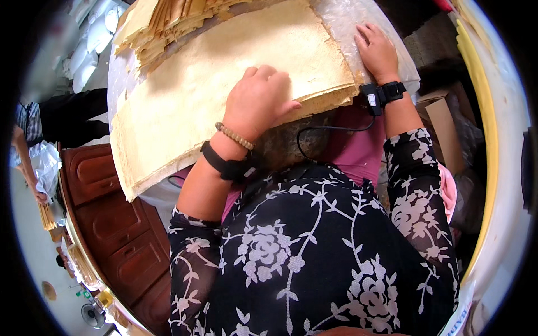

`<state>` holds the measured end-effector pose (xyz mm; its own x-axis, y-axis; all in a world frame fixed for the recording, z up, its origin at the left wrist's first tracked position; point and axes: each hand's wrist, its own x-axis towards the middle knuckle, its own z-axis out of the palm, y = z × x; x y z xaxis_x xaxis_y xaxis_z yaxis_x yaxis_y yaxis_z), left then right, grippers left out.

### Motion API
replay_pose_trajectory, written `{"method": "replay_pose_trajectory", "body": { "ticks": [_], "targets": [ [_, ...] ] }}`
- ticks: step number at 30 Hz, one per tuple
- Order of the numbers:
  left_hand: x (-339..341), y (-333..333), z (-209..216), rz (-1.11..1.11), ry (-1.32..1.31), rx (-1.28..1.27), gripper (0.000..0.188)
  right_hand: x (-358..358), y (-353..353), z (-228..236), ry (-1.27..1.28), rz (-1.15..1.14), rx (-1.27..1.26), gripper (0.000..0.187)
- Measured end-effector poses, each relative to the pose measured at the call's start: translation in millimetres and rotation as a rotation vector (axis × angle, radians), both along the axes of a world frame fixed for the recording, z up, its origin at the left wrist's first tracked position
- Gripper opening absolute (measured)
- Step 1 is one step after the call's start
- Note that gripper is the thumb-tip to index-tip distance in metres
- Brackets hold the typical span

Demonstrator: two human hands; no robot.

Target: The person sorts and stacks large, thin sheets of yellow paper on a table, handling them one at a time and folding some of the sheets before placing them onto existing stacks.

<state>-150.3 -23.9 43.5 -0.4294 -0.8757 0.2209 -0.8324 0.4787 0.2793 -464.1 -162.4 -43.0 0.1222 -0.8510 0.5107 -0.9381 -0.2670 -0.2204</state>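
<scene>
A thick stack of pale yellow, rough-edged thin sheets [185,106] lies across the table in front of me. My left hand [258,101] rests on the stack near its front edge, its fingers curled under and the thumb sticking out to the right. The fingertips are hidden, so I cannot tell whether they pinch a sheet. Beyond the stack's right edge, my right hand [378,51] lies on the plastic-covered tabletop [350,33], with its fingers slightly bent and apart and no object visible in it.
At the far left of the table is a pile of folded yellow sheets [162,25]. A black cable [336,129] runs from the device at my right wrist. Brown wooden cabinets [115,218] stand to the left, where another person's hand [40,196] shows. An open cardboard box [443,126] is at the right.
</scene>
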Motion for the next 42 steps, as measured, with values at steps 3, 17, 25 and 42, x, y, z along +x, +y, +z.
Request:
{"method": "replay_pose_trajectory", "body": {
  "ticks": [3, 17, 25, 42],
  "targets": [
    [2.4, -1.4, -0.7, 0.011, 0.004, 0.008, 0.05, -0.8, 1.1, 2.8, 0.044, -0.007, -0.007, 0.037],
    [5.5, 9.4, -5.9, 0.11, -0.166, -0.203, 0.027, 18.8, 6.5, 27.4, -0.001, -0.005, 0.076, 0.038],
    [14.7, 2.6, -7.0, 0.322, -0.029, -0.46, 0.029, 1.2, -7.1, 13.5, -0.017, 0.063, 0.086, 0.035],
    [-8.5, 47.2, 30.7, 0.215, 0.235, -0.5, 0.01, 125.0, 77.2, 75.4, -1.628, 0.594, 1.339, 0.044]
  ]
}}
